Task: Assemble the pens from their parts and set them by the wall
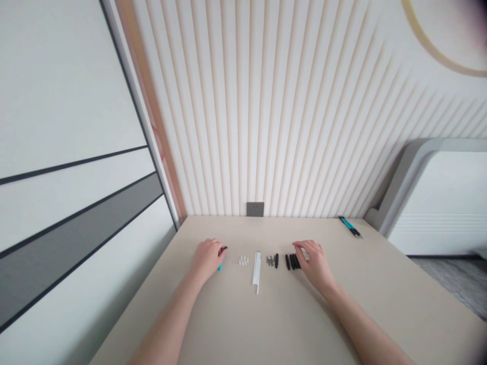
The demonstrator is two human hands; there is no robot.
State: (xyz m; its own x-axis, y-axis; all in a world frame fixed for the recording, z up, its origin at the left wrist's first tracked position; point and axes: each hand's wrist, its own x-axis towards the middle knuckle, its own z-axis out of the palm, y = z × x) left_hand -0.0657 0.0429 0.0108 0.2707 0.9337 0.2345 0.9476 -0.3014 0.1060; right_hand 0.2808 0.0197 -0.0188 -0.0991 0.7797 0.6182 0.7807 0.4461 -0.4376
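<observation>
My left hand (pixel 207 257) is closed over a turquoise pen barrel (pixel 219 267) with a black clip end showing at the fingertips; most of it is hidden under the hand. My right hand (pixel 312 261) hovers at a row of black pen grips (pixel 292 261), thumb and index finger apart, partly covering the row's right end. One more black grip (pixel 276 260) lies apart, beside small grey pen tips (pixel 270 260). Thin white refills (pixel 257 268) lie lengthwise in the middle. Several small white pieces (pixel 243 260) are grouped nearer my left hand.
Two assembled turquoise-and-black pens (pixel 350 227) lie at the far right corner of the beige table (pixel 228 324). A dark wall socket (pixel 255 209) sits just above the back edge. A cabinet (pixel 76 228) stands left, a headboard (pixel 437 197) right.
</observation>
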